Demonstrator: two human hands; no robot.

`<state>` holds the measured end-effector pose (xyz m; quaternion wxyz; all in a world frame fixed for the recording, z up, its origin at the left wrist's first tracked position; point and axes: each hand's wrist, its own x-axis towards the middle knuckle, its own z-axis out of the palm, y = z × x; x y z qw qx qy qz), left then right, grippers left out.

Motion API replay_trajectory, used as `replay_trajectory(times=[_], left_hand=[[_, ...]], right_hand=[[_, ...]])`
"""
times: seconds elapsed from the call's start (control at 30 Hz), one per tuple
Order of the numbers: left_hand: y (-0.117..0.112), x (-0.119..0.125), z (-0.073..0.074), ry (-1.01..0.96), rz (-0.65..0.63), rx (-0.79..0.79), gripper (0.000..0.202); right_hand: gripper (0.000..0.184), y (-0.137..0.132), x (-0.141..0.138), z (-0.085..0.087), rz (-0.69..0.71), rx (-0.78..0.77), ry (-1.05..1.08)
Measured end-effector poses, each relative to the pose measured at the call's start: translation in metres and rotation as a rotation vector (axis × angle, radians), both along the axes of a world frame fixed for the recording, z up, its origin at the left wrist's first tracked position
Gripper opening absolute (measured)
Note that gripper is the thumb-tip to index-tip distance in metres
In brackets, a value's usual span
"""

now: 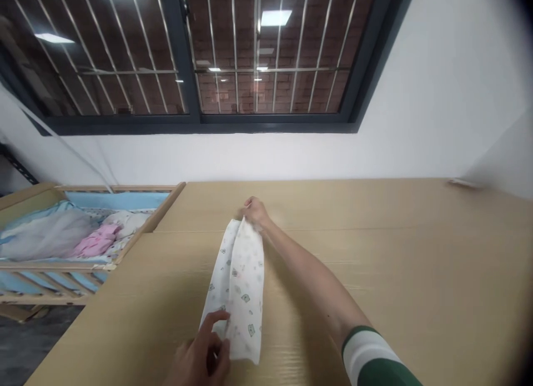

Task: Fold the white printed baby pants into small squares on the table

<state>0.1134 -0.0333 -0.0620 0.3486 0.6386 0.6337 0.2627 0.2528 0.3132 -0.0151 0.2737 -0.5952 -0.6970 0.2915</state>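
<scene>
A small white cloth (239,286) printed with little green figures lies stretched lengthwise on the light wooden table (395,264). My right hand (255,211) reaches out and pinches its far end. My left hand (204,355) is closed on its near end at the table's front, thumb on top of the fabric. The cloth is folded along its length between the two hands.
A wooden baby crib (137,233) stands at the left of the table, holding blue bedding, grey netting and a pink garment (95,241). A white wall and a barred dark window are behind. A small flat object (461,183) lies at the table's far right edge.
</scene>
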Motion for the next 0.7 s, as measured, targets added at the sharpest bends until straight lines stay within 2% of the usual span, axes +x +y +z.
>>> replay_trajectory(times=[0.13, 0.23, 0.33, 0.4, 0.47, 0.57, 0.63, 0.7], left_hand=[[-0.014, -0.029, -0.024, 0.175, 0.133, -0.045, 0.038], [-0.016, -0.036, -0.027, 0.358, 0.185, -0.122, 0.037], [-0.018, -0.035, -0.025, 0.525, 0.191, -0.112, 0.036], [-0.02, -0.034, -0.027, 0.644, 0.218, 0.011, 0.032], [-0.021, -0.032, -0.033, 0.742, 0.203, 0.292, 0.028], [-0.02, -0.026, -0.045, 0.807, 0.084, 0.759, 0.033], [-0.019, -0.018, -0.052, 0.841, 0.03, 0.887, 0.044], [-0.019, -0.008, -0.062, 0.888, 0.002, 0.935, 0.05]], right_hand=[[0.024, -0.004, -0.044, -0.015, 0.003, -0.001, -0.1], [0.023, -0.007, -0.062, -0.023, 0.008, -0.002, -0.177], [0.024, -0.011, -0.069, -0.022, 0.03, 0.007, -0.233], [0.024, -0.018, -0.069, -0.017, 0.071, 0.041, -0.251], [0.025, -0.032, -0.068, -0.01, 0.14, 0.097, -0.25], [0.034, -0.072, -0.063, -0.001, 0.387, 0.226, -0.22], [0.048, -0.109, -0.056, 0.003, 0.698, 0.318, -0.187], [0.057, -0.149, -0.047, 0.003, 0.988, 0.337, -0.17]])
